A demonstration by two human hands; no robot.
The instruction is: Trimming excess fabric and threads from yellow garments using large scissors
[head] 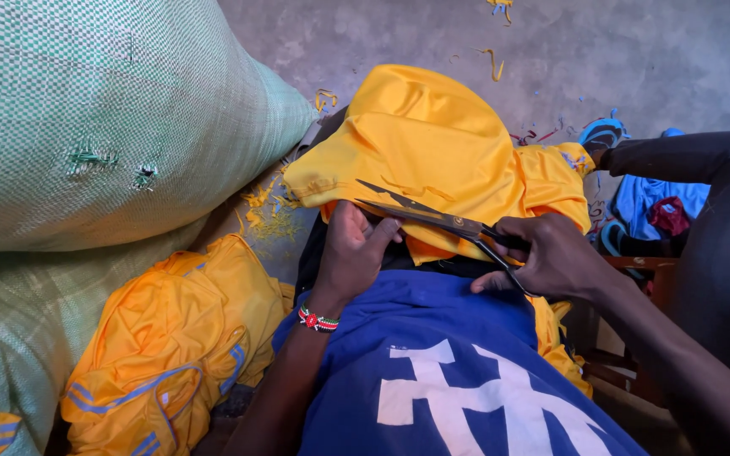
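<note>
At the centre of the frame a yellow garment [433, 143] lies draped over the person's lap, and the scissors [433, 218] are set at its lower edge with their blades parted in a narrow V, the tips pointing toward the left of the frame. Judging by the yellow scraps [270, 211] littering the floor just left of the lap, some trimming looks already done, while most of this garment's edge appears uncut; how far the blades have bitten into the cloth is hard to tell, since the fabric folds over them. The right hand [551, 257], at centre right, is curled closed around the scissor handles, fingers through the loops. The left hand [352, 253], just left of centre and wearing a beaded bracelet [318, 320], pinches the yellow hem right under the blades, thumb up against the cloth, holding it taut. A pile of yellow garments with blue trim [171, 355] sits at lower left beside large green woven sacks [103, 110] filling the upper left.
</note>
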